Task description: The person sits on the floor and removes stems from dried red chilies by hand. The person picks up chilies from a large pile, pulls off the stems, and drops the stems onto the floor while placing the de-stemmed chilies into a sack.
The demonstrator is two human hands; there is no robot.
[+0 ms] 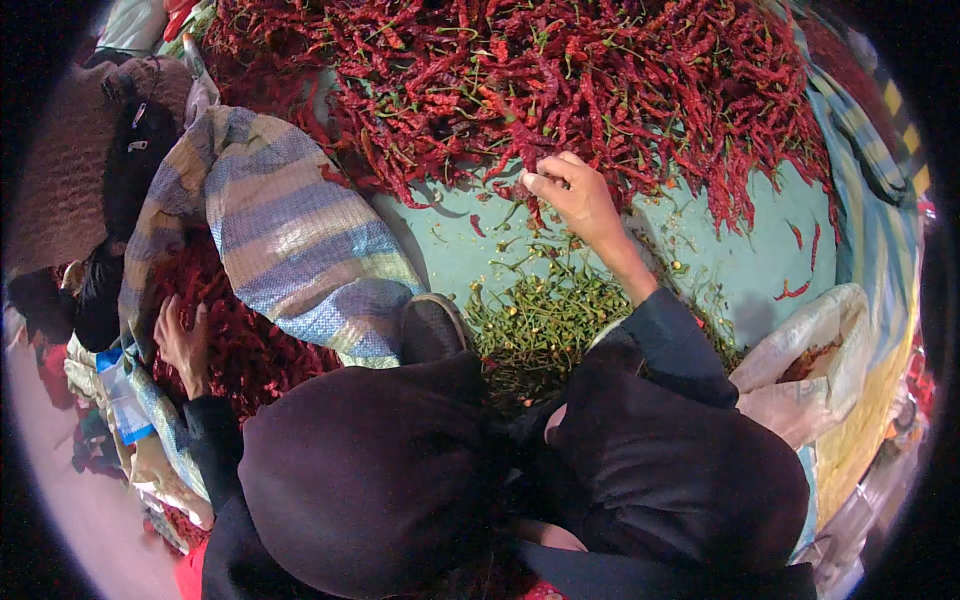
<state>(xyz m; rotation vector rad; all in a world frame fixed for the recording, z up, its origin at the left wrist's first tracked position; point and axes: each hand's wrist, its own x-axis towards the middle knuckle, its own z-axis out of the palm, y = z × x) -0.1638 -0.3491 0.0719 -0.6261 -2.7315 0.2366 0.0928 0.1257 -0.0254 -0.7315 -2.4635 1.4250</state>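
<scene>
My left hand (181, 341) is at the mouth of a striped woven sack (292, 225) filled with dried red chillies (262, 360); its fingers are spread against the chillies. My right hand (566, 187) is over the near edge of a large heap of dried red chillies (585, 82), thumb and fingers bent close together; whether something small sits between them is unclear. Below that hand, a pile of green chilli stems (540, 315) lies between my knees in dark cloth (367, 472).
A pale green sheet (457, 232) lies under the heap, with a few loose chillies. At the right stands an open white woven sack (810, 375) with reddish contents. A person in a brown knitted garment (64, 165) is at the upper left. Striped sacking (870, 217) runs along the right.
</scene>
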